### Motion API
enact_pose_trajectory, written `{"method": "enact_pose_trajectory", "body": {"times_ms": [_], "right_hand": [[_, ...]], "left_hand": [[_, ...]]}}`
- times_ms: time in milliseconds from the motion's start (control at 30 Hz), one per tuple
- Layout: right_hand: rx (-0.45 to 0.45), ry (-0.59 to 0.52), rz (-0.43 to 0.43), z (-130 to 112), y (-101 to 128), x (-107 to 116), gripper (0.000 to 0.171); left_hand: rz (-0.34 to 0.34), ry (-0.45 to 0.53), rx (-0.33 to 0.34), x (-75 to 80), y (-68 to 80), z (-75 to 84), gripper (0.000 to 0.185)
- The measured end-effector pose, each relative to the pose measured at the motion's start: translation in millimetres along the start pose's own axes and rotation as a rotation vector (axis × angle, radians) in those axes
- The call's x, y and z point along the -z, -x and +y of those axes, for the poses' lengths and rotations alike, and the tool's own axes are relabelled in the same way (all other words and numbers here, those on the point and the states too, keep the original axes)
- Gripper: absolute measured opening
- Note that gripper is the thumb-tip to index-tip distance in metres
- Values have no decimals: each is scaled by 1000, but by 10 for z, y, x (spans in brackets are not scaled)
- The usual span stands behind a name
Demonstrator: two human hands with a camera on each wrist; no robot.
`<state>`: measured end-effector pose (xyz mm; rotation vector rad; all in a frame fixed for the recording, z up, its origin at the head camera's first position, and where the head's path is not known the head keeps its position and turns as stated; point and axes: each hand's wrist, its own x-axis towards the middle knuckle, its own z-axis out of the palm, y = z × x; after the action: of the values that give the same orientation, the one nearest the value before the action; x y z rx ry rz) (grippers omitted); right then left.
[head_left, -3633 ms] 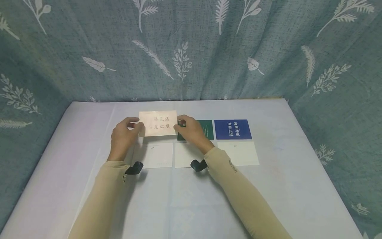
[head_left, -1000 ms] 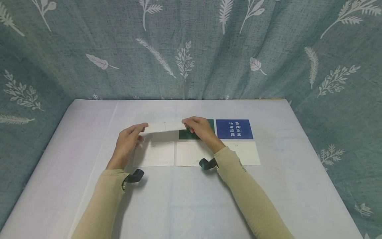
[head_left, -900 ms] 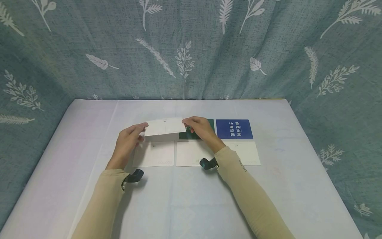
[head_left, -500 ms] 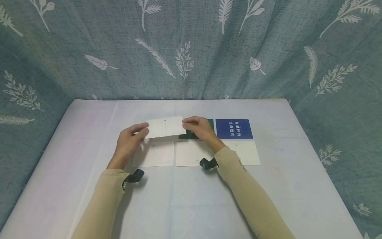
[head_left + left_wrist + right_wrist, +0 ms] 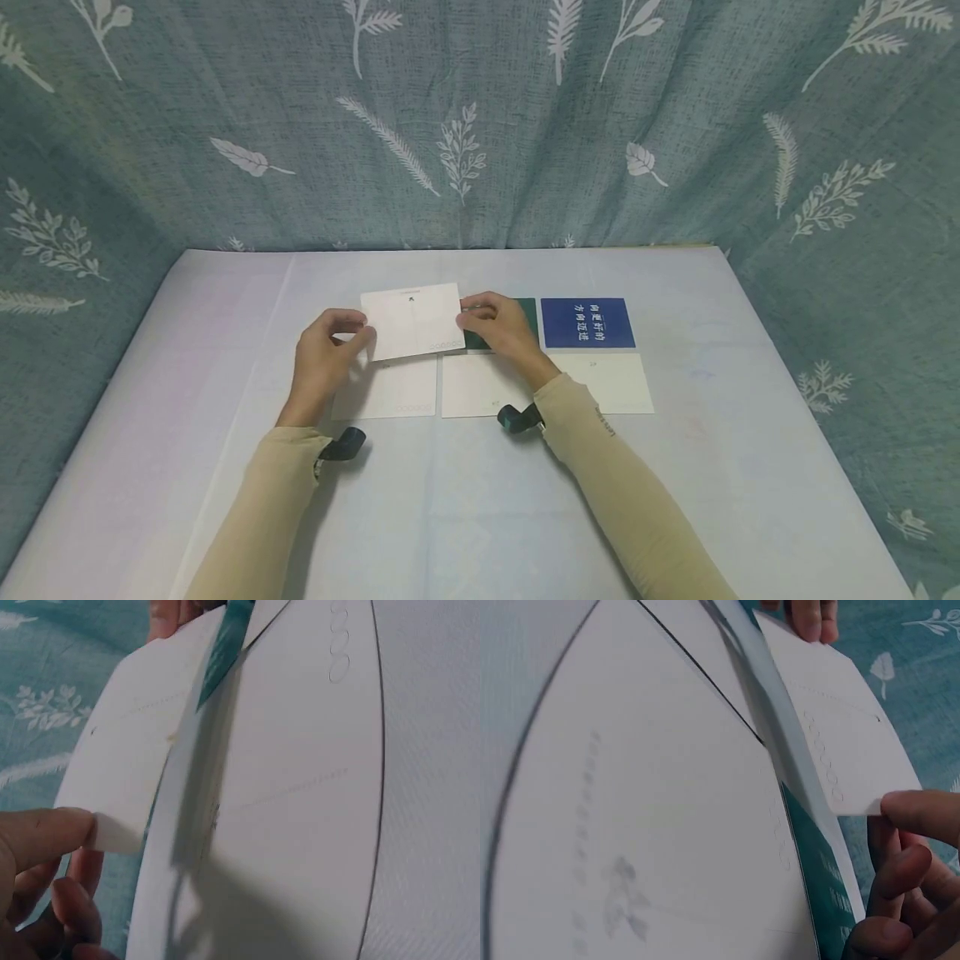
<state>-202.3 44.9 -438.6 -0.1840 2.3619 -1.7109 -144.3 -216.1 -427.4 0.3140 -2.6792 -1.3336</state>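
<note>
Holding the white postcard (image 5: 412, 323) in both hands, at the left end of the far row, raised off the white tabletop (image 5: 697, 500). Pinched at its left short edge by the left hand (image 5: 328, 350), at its right short edge by the right hand (image 5: 501, 329); per wrist views, with thumbs (image 5: 67, 825) on the printed face. In head view, overlapping the far edge of the near-left postcard (image 5: 386, 396) with the near long edge; in wrist views, visibly apart from it. Bounded on the right by the green postcard (image 5: 528, 312), partly covered by the right hand, then by the blue postcard (image 5: 562, 323). Wide room on tabletop to the left and on the near side; narrower strip out to the far edge and curtain (image 5: 525, 183). Oriented with long axis left to right, right end slightly farther out. Facing the head camera, with small dark mark (image 5: 412, 298) by the far long edge and row of little circles (image 5: 447, 346) at the near right corner. Thin, matte, rectangular. Lying flat alongside the near-left one: near-middle postcard (image 5: 472, 387) and near-right postcard (image 5: 615, 385), also white. Behind: blue-green, woven-looking fabric with white leaf prints.
</note>
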Motion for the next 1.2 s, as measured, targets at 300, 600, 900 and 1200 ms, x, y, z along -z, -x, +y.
{"method": "enact_pose_trajectory", "body": {"times_ms": [300,600,900,1200], "right_hand": [[35,75,83,-7,37,-66,21],[51,118,112,-76,33,-98,20],[52,182,44,-188,8,-105,29],[34,313,9,-203,-33,-210,35]], "left_hand": [[120,-21,14,-159,-152,-313,44],[128,20,4,-38,-8,-33,38],[154,-65,-17,86,-56,94,37],[41,-236,27,118,-155,73,46]]}}
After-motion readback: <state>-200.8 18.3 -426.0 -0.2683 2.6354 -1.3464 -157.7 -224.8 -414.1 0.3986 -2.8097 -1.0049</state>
